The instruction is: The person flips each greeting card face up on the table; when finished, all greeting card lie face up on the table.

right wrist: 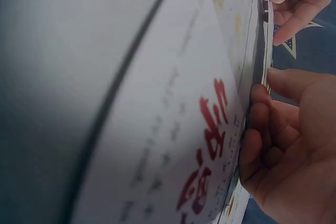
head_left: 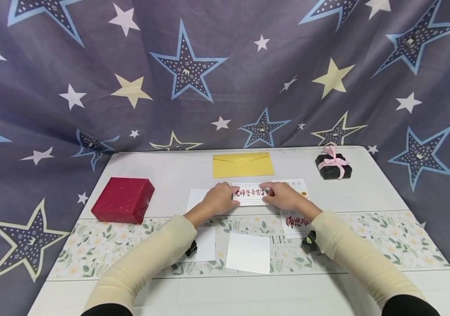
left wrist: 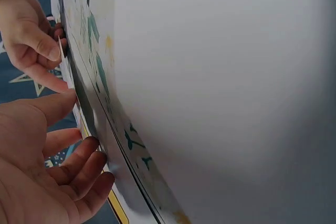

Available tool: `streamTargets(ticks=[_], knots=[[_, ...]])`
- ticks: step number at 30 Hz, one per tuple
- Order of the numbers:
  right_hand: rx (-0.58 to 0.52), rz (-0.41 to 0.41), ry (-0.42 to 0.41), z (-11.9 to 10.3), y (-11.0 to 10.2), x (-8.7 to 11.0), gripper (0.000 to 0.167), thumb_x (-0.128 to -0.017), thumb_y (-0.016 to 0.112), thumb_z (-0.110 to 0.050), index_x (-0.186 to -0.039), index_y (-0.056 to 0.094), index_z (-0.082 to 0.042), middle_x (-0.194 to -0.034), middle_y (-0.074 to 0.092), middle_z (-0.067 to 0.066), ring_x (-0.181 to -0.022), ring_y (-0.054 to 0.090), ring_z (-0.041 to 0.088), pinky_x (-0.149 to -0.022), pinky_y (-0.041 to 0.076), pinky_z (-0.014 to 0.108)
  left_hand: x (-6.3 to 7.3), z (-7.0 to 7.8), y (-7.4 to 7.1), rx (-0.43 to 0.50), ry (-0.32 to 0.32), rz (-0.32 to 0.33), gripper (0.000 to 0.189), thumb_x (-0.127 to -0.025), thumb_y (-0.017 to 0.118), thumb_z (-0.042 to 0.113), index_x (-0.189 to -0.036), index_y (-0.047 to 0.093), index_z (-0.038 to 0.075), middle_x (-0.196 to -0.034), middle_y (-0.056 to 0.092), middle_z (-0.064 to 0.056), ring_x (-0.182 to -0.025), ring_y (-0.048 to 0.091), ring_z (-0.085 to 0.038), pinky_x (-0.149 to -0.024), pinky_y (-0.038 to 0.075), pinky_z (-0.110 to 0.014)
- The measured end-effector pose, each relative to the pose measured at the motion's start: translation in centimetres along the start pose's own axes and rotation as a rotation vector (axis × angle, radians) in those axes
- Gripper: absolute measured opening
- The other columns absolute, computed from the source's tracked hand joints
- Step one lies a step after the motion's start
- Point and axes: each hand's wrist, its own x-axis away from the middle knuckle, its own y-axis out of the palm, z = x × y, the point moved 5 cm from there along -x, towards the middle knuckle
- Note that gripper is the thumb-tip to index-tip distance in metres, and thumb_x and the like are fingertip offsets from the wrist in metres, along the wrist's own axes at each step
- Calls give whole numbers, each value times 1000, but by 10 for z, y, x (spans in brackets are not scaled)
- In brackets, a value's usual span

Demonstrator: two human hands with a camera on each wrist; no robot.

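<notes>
A white card [head_left: 250,199] printed with red characters is stretched between both hands near the middle of the table. My left hand [head_left: 220,198] pinches its left end between thumb and fingers, and my right hand [head_left: 283,196] pinches the right end. Seen edge-on in the left wrist view, the card sits slightly above the tabletop, with the left hand [left wrist: 47,166] on its near end. Red-lettered printed cards [head_left: 295,224] lie under and beside the right forearm. A yellow envelope [head_left: 243,166] rests flat beyond the hands.
Blank white cards lie about: one [head_left: 248,253] at the front middle, another [head_left: 206,245] by the left forearm. A red box [head_left: 122,200] stands at left. A black gift box [head_left: 332,169] with pink ribbon sits at back right. Behind the table hangs a star-patterned cloth [head_left: 232,87].
</notes>
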Motion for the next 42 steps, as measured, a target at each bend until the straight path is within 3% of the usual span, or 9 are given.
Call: streamTargets(ticks=[8, 18, 25, 33, 38, 42], knots=[[37, -19, 27, -2, 1, -2, 54, -97, 67, -23, -148, 53, -11, -82, 63, 1, -66, 53, 13, -65, 45, 28, -3, 5, 2, -104, 13, -41, 55, -99, 63, 36, -149, 53, 14, -119, 64, -13, -97, 56, -24, -84, 52, -39], [80, -17, 39, -8, 1, -2, 56, -96, 69, -22, -148, 53, -10, -79, 62, 0, -65, 52, 13, -66, 44, 27, -7, 9, 7, -212, -30, -63, 54, -99, 62, 40, -148, 55, 17, -117, 60, -12, -91, 51, -21, -77, 51, -35], [110, -4, 48, -8, 1, -3, 58, -94, 71, -22, -148, 54, -12, -83, 66, 0, -66, 55, 12, -69, 47, 27, -8, 8, 11, -216, -54, -63, 55, -99, 63, 41, -148, 55, 19, -123, 58, -11, -96, 50, -21, -85, 50, -37], [117, -10, 45, -7, 1, -3, 59, -94, 72, -22, -150, 52, -13, -80, 65, -1, -62, 53, 12, -65, 47, 26, -8, 8, 10, -214, -61, -58, 55, -99, 63, 40, -148, 55, 19, -125, 58, -11, -98, 50, -21, -86, 50, -37], [107, -24, -18, -12, -5, 4, 60, -97, 69, -21, -152, 48, -8, -79, 65, -1, -62, 53, 11, -63, 46, 27, -3, 9, 6, -196, -19, -39, 53, -99, 62, 38, -148, 56, 18, -126, 61, -12, -99, 54, -22, -85, 52, -38], [87, 8, -88, -24, -19, 14, 59, -97, 68, -17, -151, 47, -3, -76, 65, -2, -59, 53, 11, -61, 45, 28, 5, 10, -7, -133, 31, 6, 50, -99, 64, 34, -145, 58, 16, -125, 63, -12, -104, 59, -25, -83, 53, -38]])
